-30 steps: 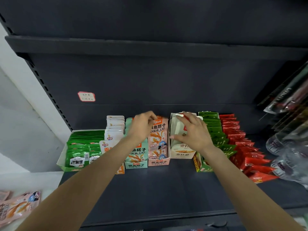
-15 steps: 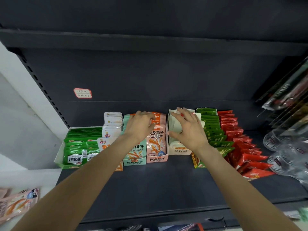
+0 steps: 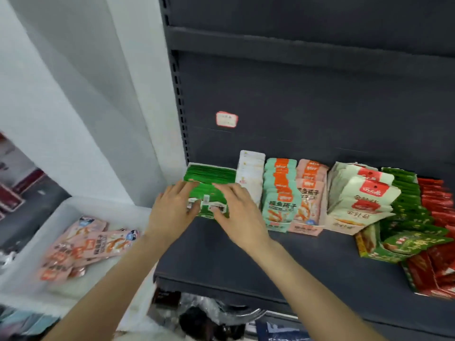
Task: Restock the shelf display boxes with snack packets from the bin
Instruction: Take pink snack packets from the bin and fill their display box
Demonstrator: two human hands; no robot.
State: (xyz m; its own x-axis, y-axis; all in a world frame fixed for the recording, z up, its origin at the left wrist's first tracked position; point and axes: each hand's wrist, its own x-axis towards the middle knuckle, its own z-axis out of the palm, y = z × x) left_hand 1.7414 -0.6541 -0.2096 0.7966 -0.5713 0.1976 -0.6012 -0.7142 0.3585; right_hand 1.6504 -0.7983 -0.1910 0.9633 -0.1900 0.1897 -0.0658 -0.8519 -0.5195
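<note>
A row of green snack packets [image 3: 209, 178] fills the leftmost display box on the dark shelf [image 3: 221, 254]. My left hand [image 3: 170, 212] lies against the box's left front, fingers stretched over the front packets. My right hand [image 3: 238, 212] lies on the front packets from the right, fingers fairly straight. Whether either thumb pinches a packet is hidden. To the right stand white packets [image 3: 250, 173], a teal box [image 3: 280, 193] and a pink box [image 3: 309, 193]. The white bin [image 3: 49, 222] at the lower left holds pink snack packets [image 3: 83, 244].
Further right on the shelf are a white-packet box [image 3: 357, 200], green packets [image 3: 408, 217] and red packets [image 3: 440, 217]. A price label [image 3: 226, 119] sticks to the shelf's back panel. A white pillar [image 3: 86, 94] stands left of the shelf, above the bin.
Both hands have moved left, from the teal, pink and white boxes to the green packets in the leftmost box. The view has swung left, and the bin shows.
</note>
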